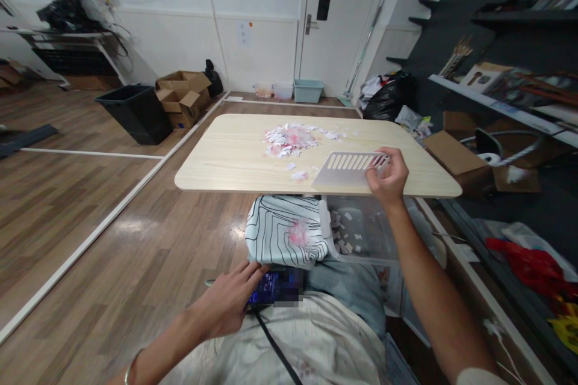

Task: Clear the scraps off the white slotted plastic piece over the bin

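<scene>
Right hand (pixel 387 179) pinches slotted panel (pixel 345 169) by its right end, at near table (pixel 217 162) edge. Left hand (pixel 228 304) spread on lap. Risk: end grip may tilt the panel, so scraps (pixel 291 138) scatter past clear bin (pixel 361 231).

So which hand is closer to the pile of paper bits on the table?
Right. The right hand is up on the table, gripping a white slotted scraper beside the paper bits. The left hand is down below the table, by a patterned cloth.
</scene>
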`<state>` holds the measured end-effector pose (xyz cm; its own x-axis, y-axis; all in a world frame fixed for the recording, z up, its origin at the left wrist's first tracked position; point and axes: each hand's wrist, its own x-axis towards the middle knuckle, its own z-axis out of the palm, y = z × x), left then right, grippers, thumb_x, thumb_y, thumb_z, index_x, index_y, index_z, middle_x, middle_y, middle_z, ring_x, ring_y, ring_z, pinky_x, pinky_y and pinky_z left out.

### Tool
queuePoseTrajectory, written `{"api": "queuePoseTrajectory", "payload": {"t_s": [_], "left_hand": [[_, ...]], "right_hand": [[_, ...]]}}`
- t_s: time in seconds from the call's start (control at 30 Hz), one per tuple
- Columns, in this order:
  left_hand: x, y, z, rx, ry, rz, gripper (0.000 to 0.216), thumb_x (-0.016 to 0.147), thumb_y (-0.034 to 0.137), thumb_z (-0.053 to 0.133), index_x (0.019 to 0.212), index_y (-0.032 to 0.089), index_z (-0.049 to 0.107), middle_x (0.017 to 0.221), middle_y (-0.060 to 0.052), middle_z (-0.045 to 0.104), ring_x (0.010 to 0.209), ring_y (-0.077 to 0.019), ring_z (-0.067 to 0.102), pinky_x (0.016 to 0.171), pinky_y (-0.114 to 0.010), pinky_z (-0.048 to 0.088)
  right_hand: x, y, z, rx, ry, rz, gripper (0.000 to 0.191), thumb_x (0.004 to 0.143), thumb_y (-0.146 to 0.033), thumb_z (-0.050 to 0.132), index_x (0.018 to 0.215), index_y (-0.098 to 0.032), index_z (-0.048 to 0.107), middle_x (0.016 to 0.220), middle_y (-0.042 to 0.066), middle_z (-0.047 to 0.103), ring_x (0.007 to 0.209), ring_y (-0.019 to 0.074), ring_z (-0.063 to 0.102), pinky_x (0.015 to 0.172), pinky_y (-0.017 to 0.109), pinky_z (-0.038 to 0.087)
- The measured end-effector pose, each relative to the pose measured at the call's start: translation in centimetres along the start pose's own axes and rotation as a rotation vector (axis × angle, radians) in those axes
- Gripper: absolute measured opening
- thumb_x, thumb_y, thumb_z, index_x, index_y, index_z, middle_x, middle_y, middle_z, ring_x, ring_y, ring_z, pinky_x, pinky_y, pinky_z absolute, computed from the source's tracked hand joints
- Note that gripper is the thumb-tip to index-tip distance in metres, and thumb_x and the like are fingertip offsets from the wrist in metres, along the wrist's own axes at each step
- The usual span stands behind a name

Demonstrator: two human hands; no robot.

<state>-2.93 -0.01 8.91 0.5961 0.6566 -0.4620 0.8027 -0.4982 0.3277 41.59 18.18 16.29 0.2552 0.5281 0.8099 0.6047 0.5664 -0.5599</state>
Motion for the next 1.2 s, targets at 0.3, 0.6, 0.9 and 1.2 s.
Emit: {"api": "queuePoseTrajectory", "payload": {"t_s": [0.3,0.6,0.9,1.2], "left_hand": [[3.2,-2.4,2.6,-0.256,0.156,0.171,0.094,0.086,0.013,0.075,0.176,0.027,0.055,0.175,-0.02,0.067,0.163,-0.0414,0.065,0.137,-0.06,0.055],[1.7,-1.6,3.3,-0.202,0.315,0.005,0.071,0.097,0.035,0.084,0.166,0.026,0.068,0.171,-0.021,0.072,0.163,-0.0446,0.066,0.138,-0.066,0.054],[-5.3,-6.8,-4.2,-0.369,0.882,-0.095,0.041,0.116,0.049,0.059,0.093,0.023,0.079,0.092,-0.007,0.083,0.083,-0.02,0.078,0.069,-0.025,0.06],[-1.3,-7.0,-3.6,-0.242,0.545,-0.015,0.044,0.105,0.044,0.053,0.066,0.027,0.043,0.059,-0.001,0.049,0.055,-0.0164,0.051,0.062,-0.032,0.041]], "right_hand": [[-0.1,-0.9,-0.1,0.008,0.009,0.025,0.038,0.067,-0.032,0.079,0.104,-0.029,0.066,0.088,0.001,0.065,0.075,0.0246,0.061,0.068,0.04,0.058],[-0.3,-0.8,0.3,0.02,0.067,0.007,0.038,0.067,-0.036,0.079,0.103,-0.028,0.067,0.089,0.002,0.065,0.076,0.0256,0.063,0.07,0.042,0.058],[-0.2,-0.4,0.3,0.016,0.033,0.001,0.039,0.07,-0.036,0.08,0.105,-0.028,0.065,0.09,0.001,0.06,0.077,0.024,0.06,0.07,0.041,0.057],[-0.3,0.3,0.1,0.013,0.012,0.006,0.041,0.072,-0.037,0.081,0.108,-0.028,0.065,0.093,0.002,0.06,0.08,0.025,0.061,0.074,0.042,0.06]]}}
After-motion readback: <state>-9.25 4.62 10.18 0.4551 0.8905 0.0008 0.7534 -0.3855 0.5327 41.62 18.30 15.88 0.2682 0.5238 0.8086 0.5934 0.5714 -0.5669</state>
